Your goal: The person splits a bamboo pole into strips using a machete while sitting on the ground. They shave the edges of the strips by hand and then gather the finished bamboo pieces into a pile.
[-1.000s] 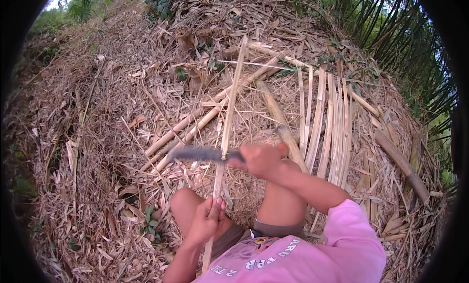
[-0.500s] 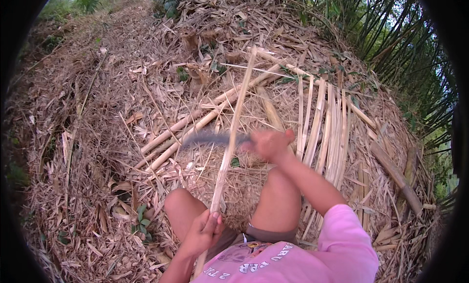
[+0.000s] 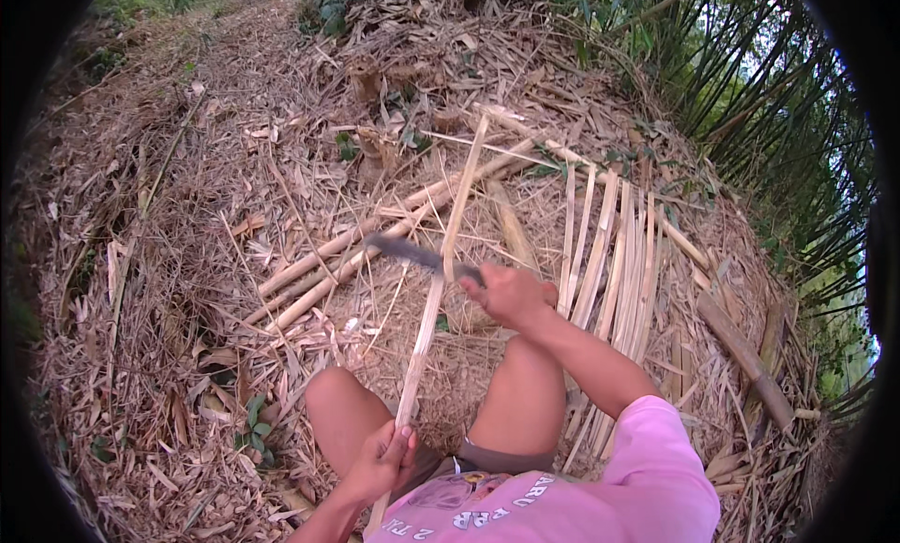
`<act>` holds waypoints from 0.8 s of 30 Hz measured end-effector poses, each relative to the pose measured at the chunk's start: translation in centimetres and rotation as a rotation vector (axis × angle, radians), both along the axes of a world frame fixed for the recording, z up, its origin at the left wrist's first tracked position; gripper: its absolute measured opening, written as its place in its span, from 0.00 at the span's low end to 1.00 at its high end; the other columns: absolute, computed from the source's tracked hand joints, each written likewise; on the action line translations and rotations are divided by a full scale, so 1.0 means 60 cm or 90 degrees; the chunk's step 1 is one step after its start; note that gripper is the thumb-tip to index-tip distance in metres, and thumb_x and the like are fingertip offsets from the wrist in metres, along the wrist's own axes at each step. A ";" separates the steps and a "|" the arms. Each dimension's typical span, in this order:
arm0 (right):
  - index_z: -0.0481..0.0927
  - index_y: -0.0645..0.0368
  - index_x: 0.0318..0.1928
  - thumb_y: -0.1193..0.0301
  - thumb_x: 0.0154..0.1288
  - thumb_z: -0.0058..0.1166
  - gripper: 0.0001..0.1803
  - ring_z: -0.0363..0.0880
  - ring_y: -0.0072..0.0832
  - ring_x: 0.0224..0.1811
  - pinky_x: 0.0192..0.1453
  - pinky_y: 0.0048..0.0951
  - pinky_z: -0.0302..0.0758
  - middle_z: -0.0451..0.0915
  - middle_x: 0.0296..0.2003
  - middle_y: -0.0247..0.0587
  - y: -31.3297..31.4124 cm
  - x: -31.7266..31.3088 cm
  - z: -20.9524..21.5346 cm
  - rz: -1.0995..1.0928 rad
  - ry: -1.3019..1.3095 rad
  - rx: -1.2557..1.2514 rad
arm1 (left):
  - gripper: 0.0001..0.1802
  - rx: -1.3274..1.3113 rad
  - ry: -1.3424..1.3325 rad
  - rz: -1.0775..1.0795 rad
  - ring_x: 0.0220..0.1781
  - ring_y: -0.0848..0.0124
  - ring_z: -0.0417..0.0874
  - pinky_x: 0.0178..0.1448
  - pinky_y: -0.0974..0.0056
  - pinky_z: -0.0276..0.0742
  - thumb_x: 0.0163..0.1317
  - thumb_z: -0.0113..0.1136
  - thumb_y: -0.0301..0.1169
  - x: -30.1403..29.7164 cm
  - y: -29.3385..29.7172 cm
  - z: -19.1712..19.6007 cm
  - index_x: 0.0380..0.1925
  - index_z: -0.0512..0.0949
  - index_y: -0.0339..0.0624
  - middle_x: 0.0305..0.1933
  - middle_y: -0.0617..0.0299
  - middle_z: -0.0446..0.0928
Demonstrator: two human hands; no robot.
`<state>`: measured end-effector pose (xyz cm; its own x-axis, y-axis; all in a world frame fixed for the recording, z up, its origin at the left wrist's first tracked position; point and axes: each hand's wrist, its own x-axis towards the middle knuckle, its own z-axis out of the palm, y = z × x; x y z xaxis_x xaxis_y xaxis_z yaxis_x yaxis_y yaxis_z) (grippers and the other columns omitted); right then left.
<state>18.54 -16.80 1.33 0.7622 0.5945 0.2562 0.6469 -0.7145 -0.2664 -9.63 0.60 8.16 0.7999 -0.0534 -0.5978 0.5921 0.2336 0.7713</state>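
My left hand [image 3: 384,457] is closed around the lower part of a long pale bamboo strip [image 3: 424,342], which slants up and away from my lap between my knees. In my right hand [image 3: 511,296] is the handle of a dark-bladed machete [image 3: 408,252], the fingers wrapped round it. The blade lies across the strip at about mid-length, its tip pointing left. At the contact a small curl or sliver of bamboo seems to stand beside the blade. The handle is mostly hidden by my fingers.
To the right, several split bamboo strips [image 3: 609,252] lie side by side, their far ends on a bamboo pole [image 3: 689,246]. More poles [image 3: 328,279] cross the ground ahead on the left. A thick bamboo piece [image 3: 745,358] lies far right. Stumps [image 3: 378,152] and dry leaves cover the slope.
The machete, blurred earlier, now shows sharply with its blade tilted, tip higher than the handle. My right hand has moved slightly down and right. My left hand keeps its grip on the strip.
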 end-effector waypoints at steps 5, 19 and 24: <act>0.73 0.54 0.21 0.35 0.61 0.46 0.34 0.80 0.37 0.18 0.23 0.40 0.77 0.77 0.16 0.40 -0.025 0.039 -0.031 0.118 -0.206 -0.035 | 0.15 -0.070 0.016 -0.001 0.16 0.81 0.58 0.19 0.74 0.54 0.77 0.39 0.40 -0.025 0.011 0.001 0.34 0.68 0.46 0.20 0.72 0.61; 0.76 0.56 0.27 0.38 0.66 0.42 0.33 0.82 0.43 0.22 0.33 0.43 0.78 0.80 0.22 0.49 -0.003 0.048 0.022 -0.075 0.124 -0.029 | 0.13 -0.021 0.042 0.000 0.18 0.80 0.55 0.22 0.73 0.55 0.77 0.40 0.39 -0.099 -0.006 0.012 0.34 0.67 0.45 0.20 0.72 0.58; 0.78 0.60 0.28 0.44 0.70 0.40 0.31 0.82 0.48 0.29 0.33 0.48 0.76 0.81 0.26 0.53 -0.024 0.080 -0.053 0.004 -0.031 -0.155 | 0.13 -0.009 0.084 0.002 0.19 0.81 0.55 0.23 0.73 0.54 0.77 0.41 0.37 -0.109 -0.007 0.024 0.34 0.68 0.44 0.20 0.72 0.59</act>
<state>23.32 -18.25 -1.86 0.7491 0.6473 0.1408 0.6588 -0.7503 -0.0554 -16.20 0.20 9.58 0.7143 -0.0608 -0.6972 0.6876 0.2463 0.6831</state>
